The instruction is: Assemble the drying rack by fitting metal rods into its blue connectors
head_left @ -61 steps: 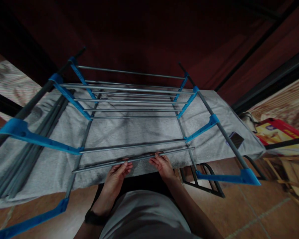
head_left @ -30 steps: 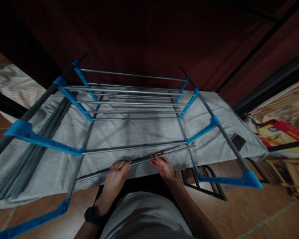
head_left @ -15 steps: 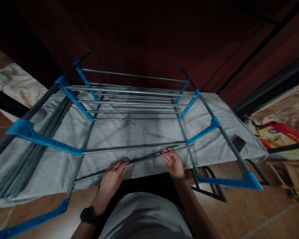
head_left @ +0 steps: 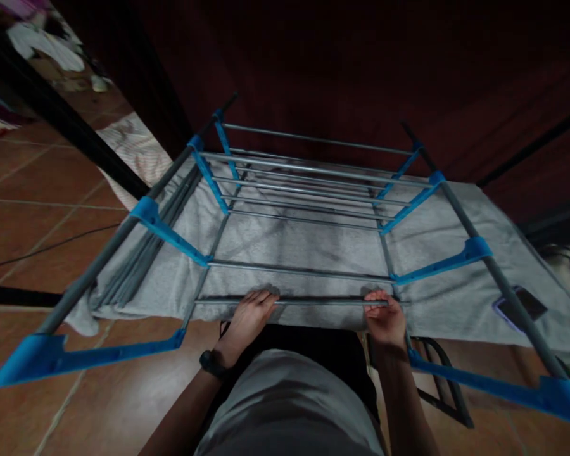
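Observation:
A thin grey metal tube (head_left: 320,302) runs level across the near side of a partly built rack. My left hand (head_left: 254,315) closes over it left of centre, palm down. Near its right end, my right hand (head_left: 384,318) grips it from below with fingers curled up. The rack has grey side poles (head_left: 472,228) joined by blue plastic brackets (head_left: 171,237). Another crossbar (head_left: 299,271) spans the brackets just beyond the tube. Farther back, several crossbars (head_left: 308,189) fill the shelf tiers.
Beneath the rack lies a grey cloth (head_left: 294,244) over a bench-like surface. Several loose grey tubes (head_left: 152,240) rest at its left. A phone (head_left: 520,308) lies at the right. Black metal bars (head_left: 449,386) stand below the right edge, above a tiled floor (head_left: 33,247).
The tube has gone from slanted to level, roughly parallel to the crossbar beyond it. Both hands stay on it. The view has turned left, so everything sits farther right.

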`<state>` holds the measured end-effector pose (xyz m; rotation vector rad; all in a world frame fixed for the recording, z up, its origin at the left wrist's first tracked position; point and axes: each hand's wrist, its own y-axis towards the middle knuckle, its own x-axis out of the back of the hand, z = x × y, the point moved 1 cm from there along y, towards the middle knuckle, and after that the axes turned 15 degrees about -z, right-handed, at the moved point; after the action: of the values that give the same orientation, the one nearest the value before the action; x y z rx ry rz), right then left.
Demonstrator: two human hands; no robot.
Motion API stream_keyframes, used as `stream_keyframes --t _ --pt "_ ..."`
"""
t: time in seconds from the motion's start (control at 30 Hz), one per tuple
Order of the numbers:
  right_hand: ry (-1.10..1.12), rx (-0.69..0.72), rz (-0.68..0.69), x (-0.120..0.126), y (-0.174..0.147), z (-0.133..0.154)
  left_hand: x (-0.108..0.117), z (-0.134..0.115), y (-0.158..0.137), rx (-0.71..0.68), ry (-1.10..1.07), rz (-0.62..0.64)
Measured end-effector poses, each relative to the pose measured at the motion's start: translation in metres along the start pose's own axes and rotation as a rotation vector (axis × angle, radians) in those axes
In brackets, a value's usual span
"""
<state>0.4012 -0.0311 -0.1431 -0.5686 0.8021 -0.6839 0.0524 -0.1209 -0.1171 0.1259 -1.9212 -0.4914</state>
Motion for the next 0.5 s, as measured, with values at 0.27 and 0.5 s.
stream_keyframes --t 0.27,0.5 --pt "-0.146 -0.009 0.075 0.012 0.007 0.005 0.010 -0.004 0.004 0.008 0.029 0.021" --pt "-0.181 -0.041 0.107 0.008 0.005 0.008 0.018 -0.005 0.012 -0.012 0.064 0.034"
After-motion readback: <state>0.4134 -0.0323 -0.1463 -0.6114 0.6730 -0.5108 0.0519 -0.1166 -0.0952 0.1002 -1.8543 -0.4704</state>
